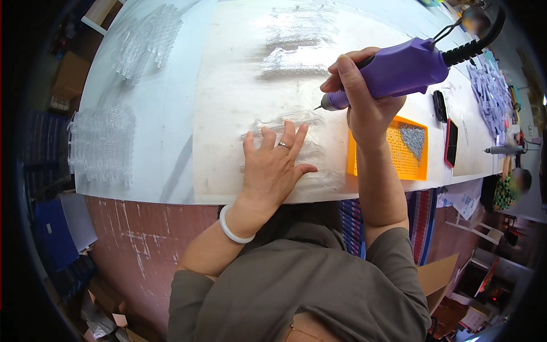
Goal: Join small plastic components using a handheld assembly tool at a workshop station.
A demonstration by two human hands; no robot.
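Clamping a purple driver (405,68), the right grip (362,96) holds its tip (323,104) near clear strips (310,154), six o'clock from it on the table (225,85); the left grip (270,165) spreads flat over them. Aligning seems underway; the next move calls for steadiness.

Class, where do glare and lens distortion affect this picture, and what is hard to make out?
Head view: glare whitens the upper clear plastic stack, washing out detail; head view: the white table's edges bend and the corners go dark; head view: faint clear pieces around the left hand barely stand out.
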